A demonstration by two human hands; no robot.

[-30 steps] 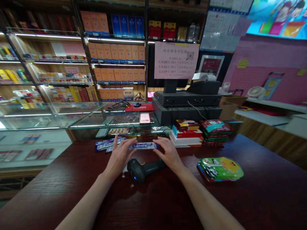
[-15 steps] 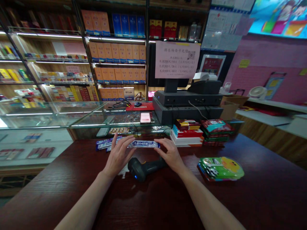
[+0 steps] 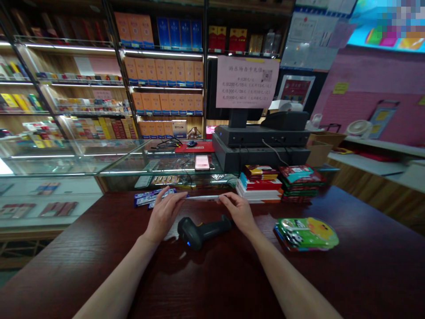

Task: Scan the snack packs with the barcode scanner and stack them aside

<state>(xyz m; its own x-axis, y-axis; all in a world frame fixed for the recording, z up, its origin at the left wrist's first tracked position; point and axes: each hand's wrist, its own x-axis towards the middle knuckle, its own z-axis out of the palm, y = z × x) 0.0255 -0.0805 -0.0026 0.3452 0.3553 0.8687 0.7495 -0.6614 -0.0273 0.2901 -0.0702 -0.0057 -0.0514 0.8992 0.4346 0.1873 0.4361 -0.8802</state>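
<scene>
Left hand point(image 3: 164, 217), right hand point(image 3: 239, 213) both pinching inward.

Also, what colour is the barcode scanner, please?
The barcode scanner is dark grey, with a blue light, best seen in the head view.

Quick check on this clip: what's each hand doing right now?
Left hand: closed, holding one end of a slim wrapped packet.
Right hand: closed, holding the packet's other end.
</scene>
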